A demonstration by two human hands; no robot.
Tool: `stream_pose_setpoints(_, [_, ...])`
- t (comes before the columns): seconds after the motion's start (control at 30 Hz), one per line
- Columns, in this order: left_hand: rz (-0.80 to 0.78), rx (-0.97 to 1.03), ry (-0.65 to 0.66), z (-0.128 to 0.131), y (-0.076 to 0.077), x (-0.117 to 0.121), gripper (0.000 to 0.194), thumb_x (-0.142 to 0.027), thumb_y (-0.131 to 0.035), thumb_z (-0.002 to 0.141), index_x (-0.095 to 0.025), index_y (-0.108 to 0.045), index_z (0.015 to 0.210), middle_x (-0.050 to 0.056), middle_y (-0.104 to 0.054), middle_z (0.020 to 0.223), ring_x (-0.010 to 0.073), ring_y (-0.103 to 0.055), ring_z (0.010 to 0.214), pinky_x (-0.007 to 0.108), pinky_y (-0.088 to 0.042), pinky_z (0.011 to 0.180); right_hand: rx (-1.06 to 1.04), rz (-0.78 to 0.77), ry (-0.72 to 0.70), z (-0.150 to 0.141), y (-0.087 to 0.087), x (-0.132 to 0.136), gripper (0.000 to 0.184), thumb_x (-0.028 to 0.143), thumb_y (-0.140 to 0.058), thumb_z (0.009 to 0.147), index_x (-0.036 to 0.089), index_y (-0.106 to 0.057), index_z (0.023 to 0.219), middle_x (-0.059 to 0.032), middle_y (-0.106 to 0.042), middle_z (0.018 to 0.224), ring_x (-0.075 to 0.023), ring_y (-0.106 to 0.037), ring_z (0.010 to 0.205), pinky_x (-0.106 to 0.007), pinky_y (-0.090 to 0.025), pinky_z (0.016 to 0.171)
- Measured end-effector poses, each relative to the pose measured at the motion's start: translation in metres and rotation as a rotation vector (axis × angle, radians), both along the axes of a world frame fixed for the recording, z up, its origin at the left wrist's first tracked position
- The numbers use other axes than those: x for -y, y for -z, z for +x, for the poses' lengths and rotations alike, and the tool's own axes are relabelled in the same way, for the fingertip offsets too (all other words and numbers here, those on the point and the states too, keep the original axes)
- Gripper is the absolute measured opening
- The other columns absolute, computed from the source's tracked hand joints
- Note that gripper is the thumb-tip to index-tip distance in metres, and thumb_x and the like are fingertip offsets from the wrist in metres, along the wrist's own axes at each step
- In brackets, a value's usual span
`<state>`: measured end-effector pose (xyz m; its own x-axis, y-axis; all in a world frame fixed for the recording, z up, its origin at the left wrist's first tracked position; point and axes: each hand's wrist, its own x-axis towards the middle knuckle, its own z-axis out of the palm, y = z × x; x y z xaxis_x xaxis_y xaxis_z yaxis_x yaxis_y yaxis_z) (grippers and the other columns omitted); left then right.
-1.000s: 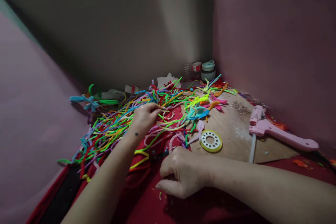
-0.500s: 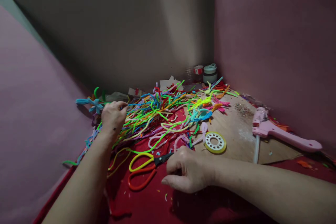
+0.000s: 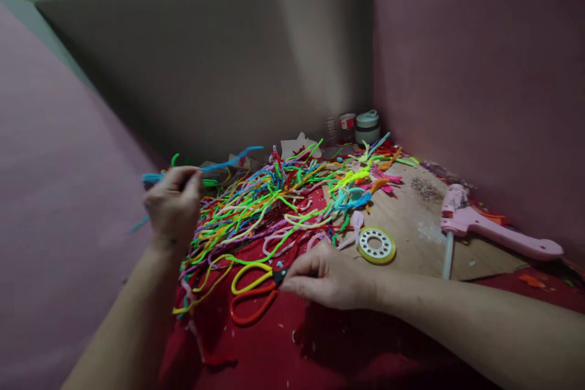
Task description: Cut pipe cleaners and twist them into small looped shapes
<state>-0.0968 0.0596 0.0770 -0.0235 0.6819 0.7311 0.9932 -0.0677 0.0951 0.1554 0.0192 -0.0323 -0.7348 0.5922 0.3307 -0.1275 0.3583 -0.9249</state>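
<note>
A: Why is this layout being used?

B: The pile of pipe cleaners [image 3: 275,191] is spreading over the red cloth [image 3: 329,356], probably leaving strands reachable. The pink glue gun [image 3: 491,229] is lying rightward, apparently leaving working room. The left hand [image 3: 173,207] is pinching a blue pipe cleaner [image 3: 228,163] above the pile's left side, likely freeing its length.

A: What is being obscured?

B: The right hand [image 3: 336,277] is curling over the scissors' [image 3: 280,275] blades; whether it is grasping anything, I cannot tell. Fingers are hiding the blue strand's gripped section.
</note>
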Motion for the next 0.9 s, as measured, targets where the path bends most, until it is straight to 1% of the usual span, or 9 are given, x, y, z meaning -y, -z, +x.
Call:
stream_pose_setpoints(0.03, [0.005, -0.004, 0.003, 0.015, 0.007, 0.009, 0.034, -0.042, -0.04, 0.089, -0.017, -0.058, 0.102, 0.001, -0.062, 0.086, 0.0155, -0.056, 0.079, 0.026, -0.041, 0.072, -0.028, -0.155, -0.002, 0.0, -0.003, -0.001, 0.026, 0.033, -0.054, 0.083, 0.011, -0.066, 0.09, 0.0035, -0.051, 0.055, -0.0047, -0.04, 0.042, -0.017, -0.03, 0.04])
stream_pose_setpoints(0.1, [-0.011, -0.014, 0.042, 0.048, 0.024, 0.028, 0.026, -0.039, -0.045, 0.088, -0.02, -0.061, 0.093, -0.002, -0.064, 0.074, 0.0119, -0.059, 0.067, 0.021, -0.039, 0.062, -0.124, -0.429, 0.017, -0.001, -0.008, -0.006, 0.044, 0.037, -0.051, 0.086, 0.014, -0.052, 0.123, 0.0012, -0.06, 0.066, -0.0053, -0.044, 0.038, -0.018, -0.032, 0.036])
stream_pose_setpoints(0.17, [-0.068, -0.118, 0.126, 0.077, 0.041, 0.044, 0.021, -0.034, -0.046, 0.088, -0.02, -0.061, 0.091, -0.001, -0.068, 0.075, 0.011, -0.06, 0.062, 0.02, -0.038, 0.058, -0.266, -0.529, 0.085, -0.001, -0.012, -0.012, 0.051, 0.039, -0.05, 0.087, 0.016, -0.044, 0.131, -0.0005, -0.062, 0.074, -0.0055, -0.047, 0.041, -0.018, -0.036, 0.037])
stream_pose_setpoints(0.23, [-0.069, -0.272, 0.122, 0.099, 0.055, 0.057, 0.02, -0.032, -0.045, 0.088, -0.02, -0.062, 0.086, 0.0, -0.068, 0.069, 0.0121, -0.06, 0.057, 0.022, -0.035, 0.054, -0.388, -0.524, 0.144, -0.002, -0.014, -0.019, 0.045, 0.039, -0.054, 0.085, 0.018, -0.05, 0.125, 0.0007, -0.061, 0.075, -0.0052, -0.049, 0.045, -0.018, -0.039, 0.042])
stream_pose_setpoints(0.37, [-0.131, -0.413, 0.26, 0.116, 0.076, 0.072, 0.023, -0.019, -0.039, 0.089, -0.019, -0.06, 0.082, 0.001, -0.066, 0.062, 0.0128, -0.061, 0.055, 0.023, -0.033, 0.051, -0.587, -0.499, 0.243, -0.001, -0.018, -0.026, 0.021, 0.035, -0.061, 0.082, 0.017, -0.065, 0.092, 0.0002, -0.064, 0.077, -0.0077, -0.058, 0.066, -0.021, -0.045, 0.065])
stream_pose_setpoints(0.47, [-0.158, -0.444, 0.238, 0.115, 0.084, 0.08, 0.02, -0.015, -0.041, 0.087, -0.018, -0.06, 0.085, -0.001, -0.063, 0.056, 0.0137, -0.058, 0.048, 0.025, -0.03, 0.045, -0.667, -0.639, 0.189, 0.002, -0.026, -0.027, 0.028, 0.04, -0.052, 0.088, 0.014, -0.063, 0.084, -0.0028, -0.066, 0.071, -0.0116, -0.061, 0.071, -0.027, -0.045, 0.074])
stream_pose_setpoints(0.57, [-0.161, -0.48, 0.23, 0.111, 0.084, 0.093, 0.023, -0.012, -0.039, 0.086, -0.018, -0.061, 0.09, -0.001, -0.063, 0.057, 0.014, -0.057, 0.047, 0.026, -0.03, 0.044, -0.636, -0.818, 0.039, 0.008, -0.036, -0.028, 0.04, 0.044, -0.035, 0.095, 0.012, -0.06, 0.09, 0.0003, -0.058, 0.053, -0.01, -0.052, 0.048, -0.026, -0.042, 0.057])
stream_pose_setpoints(0.7, [-0.094, -0.592, 0.24, 0.108, 0.08, 0.112, 0.031, -0.008, -0.036, 0.083, -0.016, -0.06, 0.1, 0.004, -0.067, 0.066, 0.0162, -0.059, 0.052, 0.027, -0.037, 0.05, -0.561, -0.853, -0.168, 0.02, -0.048, -0.03, 0.057, 0.049, -0.017, 0.097, 0.013, -0.061, 0.088, 0.0088, -0.03, 0.034, -0.0073, -0.017, 0.033, -0.022, -0.022, 0.04])
stream_pose_setpoints(0.9, [-0.09, -0.622, 0.176, 0.104, 0.084, 0.134, 0.031, -0.007, -0.041, 0.082, -0.015, -0.06, 0.106, 0.004, -0.066, 0.064, 0.0163, -0.059, 0.051, 0.027, -0.038, 0.047, -0.485, -0.775, -0.187, 0.037, -0.068, -0.026, 0.07, 0.053, -0.01, 0.096, 0.016, -0.06, 0.064, 0.0072, -0.019, 0.031, -0.0079, -0.011, 0.033, -0.023, -0.016, 0.039])
